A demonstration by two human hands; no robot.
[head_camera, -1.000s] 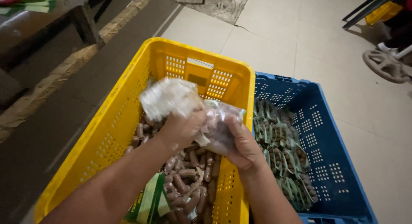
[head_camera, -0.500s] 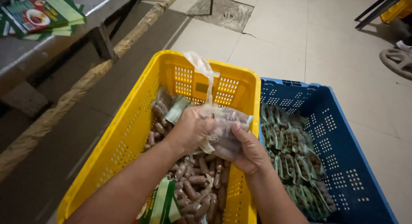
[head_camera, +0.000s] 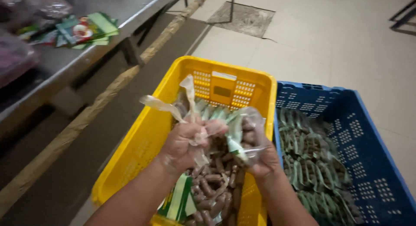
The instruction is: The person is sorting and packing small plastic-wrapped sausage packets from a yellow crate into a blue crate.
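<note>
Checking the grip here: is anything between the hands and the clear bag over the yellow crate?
Nothing visible. The left hand pinches the clear bag at its twisted neck, and the right hand cups its side, directly above the yellow crate.

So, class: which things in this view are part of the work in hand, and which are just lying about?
In use:
left hand
right hand
clear plastic bag
yellow crate of brown pods
blue crate of filled packets

Lying about:
green printed packets on the metal table
</note>
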